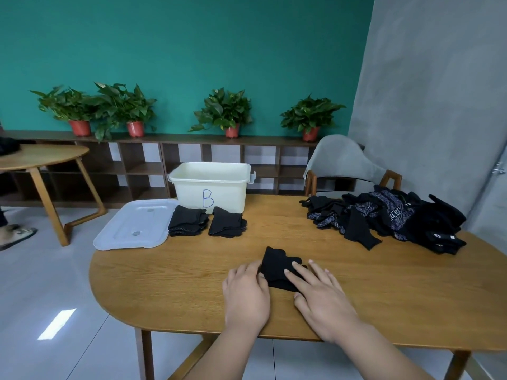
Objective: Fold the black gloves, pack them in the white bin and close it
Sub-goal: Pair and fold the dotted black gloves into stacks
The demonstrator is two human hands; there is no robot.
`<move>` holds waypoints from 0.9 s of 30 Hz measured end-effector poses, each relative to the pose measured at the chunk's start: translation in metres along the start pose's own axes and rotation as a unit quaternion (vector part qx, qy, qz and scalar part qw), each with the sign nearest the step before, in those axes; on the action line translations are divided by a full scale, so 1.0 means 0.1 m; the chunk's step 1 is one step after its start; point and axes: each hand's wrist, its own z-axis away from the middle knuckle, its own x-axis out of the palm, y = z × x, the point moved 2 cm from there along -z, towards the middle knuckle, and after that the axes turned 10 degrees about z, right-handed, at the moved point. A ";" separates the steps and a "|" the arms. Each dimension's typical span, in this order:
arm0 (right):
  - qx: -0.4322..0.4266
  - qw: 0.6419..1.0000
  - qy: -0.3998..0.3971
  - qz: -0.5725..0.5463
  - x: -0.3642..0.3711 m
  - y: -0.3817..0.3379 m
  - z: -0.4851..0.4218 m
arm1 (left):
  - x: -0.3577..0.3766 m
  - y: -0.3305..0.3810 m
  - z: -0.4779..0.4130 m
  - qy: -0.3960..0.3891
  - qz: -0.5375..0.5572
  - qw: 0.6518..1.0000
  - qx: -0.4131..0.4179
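A folded black glove [275,266] lies on the wooden table [178,292] near its front edge. My left hand [247,294] grips the glove's left edge with curled fingers. My right hand [319,294] lies flat, its fingertips pressing on the glove's right side. Two stacks of folded black gloves [188,221] [226,222] sit in front of the open white bin [211,187], which is marked with a blue B. The bin's white lid [137,227] lies flat at the table's left end. A heap of unfolded black gloves [389,219] is spread at the right.
A grey chair [343,163] stands behind the table at the right. A second wooden table [41,157] is at the far left, with a person's foot in a sandal [16,234] beside it. Potted plants [222,111] line a low shelf along the green wall.
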 end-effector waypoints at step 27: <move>0.005 0.995 0.026 -0.096 -0.05 -0.33 -0.43 | -0.76 -0.43 -1.00 -0.152 0.150 0.954 -0.208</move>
